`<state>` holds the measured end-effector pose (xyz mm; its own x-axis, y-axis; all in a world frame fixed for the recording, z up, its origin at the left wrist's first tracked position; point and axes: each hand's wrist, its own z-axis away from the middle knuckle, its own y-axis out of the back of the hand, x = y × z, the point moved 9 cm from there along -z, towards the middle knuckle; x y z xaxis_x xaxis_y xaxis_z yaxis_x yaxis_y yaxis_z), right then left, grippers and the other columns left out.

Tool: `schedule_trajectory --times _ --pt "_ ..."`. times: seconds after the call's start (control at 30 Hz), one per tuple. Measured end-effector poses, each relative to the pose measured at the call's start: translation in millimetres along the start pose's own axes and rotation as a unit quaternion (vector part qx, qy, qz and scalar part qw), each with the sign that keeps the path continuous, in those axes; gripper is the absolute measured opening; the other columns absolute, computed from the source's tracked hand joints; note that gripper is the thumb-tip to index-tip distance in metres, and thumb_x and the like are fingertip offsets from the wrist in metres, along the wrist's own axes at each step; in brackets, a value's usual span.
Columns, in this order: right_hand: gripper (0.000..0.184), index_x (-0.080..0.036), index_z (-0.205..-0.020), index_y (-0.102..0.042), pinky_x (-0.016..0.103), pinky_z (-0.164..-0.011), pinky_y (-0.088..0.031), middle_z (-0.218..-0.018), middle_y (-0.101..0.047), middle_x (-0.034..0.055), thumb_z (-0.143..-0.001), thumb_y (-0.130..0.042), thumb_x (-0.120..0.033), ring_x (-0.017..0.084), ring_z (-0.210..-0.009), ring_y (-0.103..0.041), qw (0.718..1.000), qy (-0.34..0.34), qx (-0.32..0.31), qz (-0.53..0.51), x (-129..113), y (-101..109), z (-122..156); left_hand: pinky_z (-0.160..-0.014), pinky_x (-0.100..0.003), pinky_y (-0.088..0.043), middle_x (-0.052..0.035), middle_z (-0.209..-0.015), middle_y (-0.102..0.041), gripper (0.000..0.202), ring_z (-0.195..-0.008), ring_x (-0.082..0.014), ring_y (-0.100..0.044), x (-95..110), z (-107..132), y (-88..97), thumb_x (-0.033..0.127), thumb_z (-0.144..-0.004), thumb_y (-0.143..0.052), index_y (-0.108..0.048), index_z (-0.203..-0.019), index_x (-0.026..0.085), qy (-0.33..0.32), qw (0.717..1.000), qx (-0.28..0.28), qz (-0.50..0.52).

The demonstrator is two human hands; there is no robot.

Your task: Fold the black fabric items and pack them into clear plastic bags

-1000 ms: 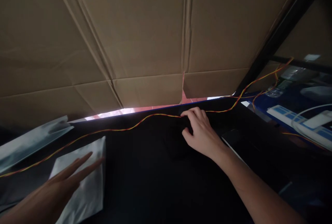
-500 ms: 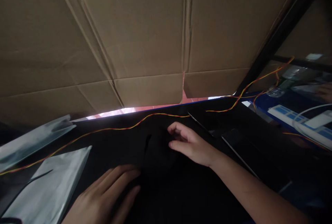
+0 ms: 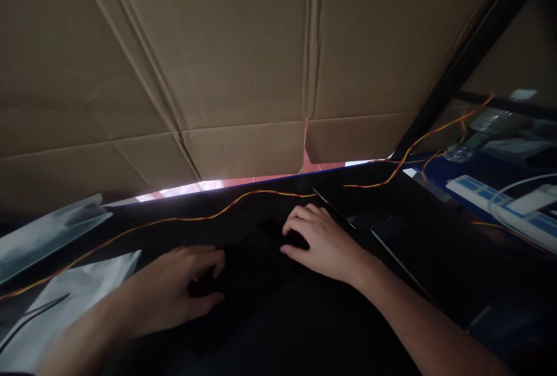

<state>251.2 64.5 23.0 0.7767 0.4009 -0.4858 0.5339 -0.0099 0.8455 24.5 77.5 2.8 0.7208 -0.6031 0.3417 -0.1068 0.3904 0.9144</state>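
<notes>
The left hand [image 3: 187, 283] is low over the black bench [image 3: 278, 335], its fingers bent and its thumb standing apart from them. The right hand [image 3: 317, 239] has the same form and faces it, fingers and thumb also apart, with a dark gap between. A thin, dark slab [image 3: 334, 195] lies just beyond the right hand; another slab [image 3: 429, 266] lies beside the right forearm. The pale pouch [image 3: 102, 277] is flat on the bench, next to the left forearm.

A red and yellow wire [image 3: 256, 192] runs along the far side of the bench and passes under the first slab. Behind the bench stands a wall of folded cardboard [image 3: 243, 45], and through the gap below it a red floor [image 3: 243, 180] shows, brightly lit. On the right, on a blue surface, there are a power strip [image 3: 472, 190] and a clear bottle [image 3: 461, 152].

The room is dim. The patch between the two hands is so dark that I cannot tell a thing from a shadow there, nor whether the fingertips touch the bench. The left forearm covers part of the pouch. The plastic bag [image 3: 47, 237] and the power strip are cut by the picture's edges.
</notes>
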Motion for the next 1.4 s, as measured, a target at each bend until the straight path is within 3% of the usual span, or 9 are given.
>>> schedule_trajectory --times 0.17,0.37,0.53,0.77,0.87,0.97,1.13,1.3,1.4 --pt "0.024 -0.023 -0.072 -0.055 0.039 -0.069 -0.045 -0.079 -0.063 0.0006 -0.089 -0.068 -0.014 0.02 -0.072 -0.06 0.996 -0.066 0.025 0.057 31 10 0 -0.058 -0.021 -0.05 0.0082 -0.082 -0.073 0.013 -0.07 -0.0167 -0.07 -36 25 3.5 0.025 -0.078 -0.066 -0.068 -0.09 0.027 0.106 0.994 -0.022 -0.005" --pt "0.015 -0.024 -0.098 -0.067 0.043 -0.09 -0.049 -0.104 -0.069 0.0044 -0.094 -0.064 -0.01 0.025 -0.101 -0.063 0.998 0.003 0.056 0.042 6 22 -1 -0.069 -0.024 -0.054 0.0052 -0.095 -0.076 0.02 -0.081 -0.0177 -0.071 -22 23 14.0 0.046 -0.097 -0.063 -0.071 -0.1 0.027 0.054 0.998 -0.004 0.019" --pt "0.022 -0.026 -0.11 -0.073 0.038 -0.094 -0.048 -0.105 -0.072 -0.0005 -0.092 -0.083 -0.036 0.02 -0.098 -0.064 0.987 0.079 -0.132 -0.042 -24 -16 6 -0.068 -0.026 -0.05 0.0023 -0.096 -0.075 0.014 -0.08 -0.0166 -0.07 -21 16 5.7 0.039 -0.1 -0.061 -0.07 -0.099 0.028 0.028 0.998 -0.021 0.048" --pt "0.021 -0.022 -0.086 -0.07 0.027 -0.069 -0.04 -0.082 -0.067 -0.007 -0.08 -0.07 -0.002 0.01 -0.073 -0.058 0.975 0.067 -0.199 -0.065 -31 -26 20 -0.071 -0.029 -0.049 0.0022 -0.099 -0.073 0.009 -0.084 -0.0177 -0.069 -39 20 -0.3 0.037 -0.099 -0.064 -0.067 -0.1 0.029 0.047 0.998 -0.022 0.039" --pt "0.011 -0.023 -0.078 -0.073 0.025 -0.058 -0.035 -0.07 -0.061 -0.0083 -0.079 -0.085 -0.022 0.008 -0.061 -0.053 0.954 0.049 -0.278 -0.104 -34 -35 32 -0.072 -0.031 -0.048 0.0009 -0.097 -0.072 0.015 -0.084 -0.0183 -0.068 -41 16 6.2 0.029 -0.103 -0.053 -0.066 -0.097 0.027 0.025 1.0 0.012 -0.002" --pt "0.033 -0.022 -0.074 -0.077 0.026 -0.053 -0.035 -0.064 -0.061 -0.0058 -0.093 -0.078 -0.049 0.008 -0.056 -0.054 0.934 0.028 -0.317 -0.161 -35 -36 36 -0.079 -0.038 -0.047 -0.0029 -0.101 -0.072 0.019 -0.092 -0.0242 -0.068 -33 14 29.0 0.03 -0.105 -0.049 -0.067 -0.1 0.026 -0.004 0.983 0.139 -0.119" --pt "0.012 -0.026 -0.103 -0.081 0.027 -0.07 -0.045 -0.088 -0.075 -0.0028 -0.101 -0.071 -0.032 0.012 -0.075 -0.066 0.986 0.016 -0.134 -0.097 -22 -7 13 -0.082 -0.043 -0.046 -0.0075 -0.109 -0.072 0.032 -0.097 -0.0279 -0.066 -11 23 47.0 0.018 -0.107 -0.041 -0.07 -0.115 0.026 -0.033 0.928 0.262 -0.262" --pt "0.024 -0.032 -0.122 -0.08 0.035 -0.082 -0.048 -0.098 -0.081 -0.0018 -0.1 -0.071 -0.028 0.018 -0.087 -0.074 0.985 0.026 -0.168 -0.009 -11 -25 11 -0.071 -0.038 -0.046 -0.0042 -0.088 -0.068 0.035 -0.076 -0.0232 -0.065 1 17 26.8 0.011 -0.099 -0.044 -0.075 -0.095 0.026 -0.085 0.956 0.177 -0.216" --pt "0.067 -0.029 -0.163 -0.049 0.036 -0.072 -0.048 -0.077 -0.075 -0.0023 -0.1 -0.069 -0.034 0.02 -0.071 -0.068 0.987 -0.022 -0.161 0.008 2 -29 11 -0.074 -0.038 -0.05 -0.0042 -0.093 -0.072 0.03 -0.082 -0.0241 -0.07 0 11 17.8 0.018 -0.099 -0.048 -0.076 -0.103 0.027 -0.066 0.975 0.126 -0.168"
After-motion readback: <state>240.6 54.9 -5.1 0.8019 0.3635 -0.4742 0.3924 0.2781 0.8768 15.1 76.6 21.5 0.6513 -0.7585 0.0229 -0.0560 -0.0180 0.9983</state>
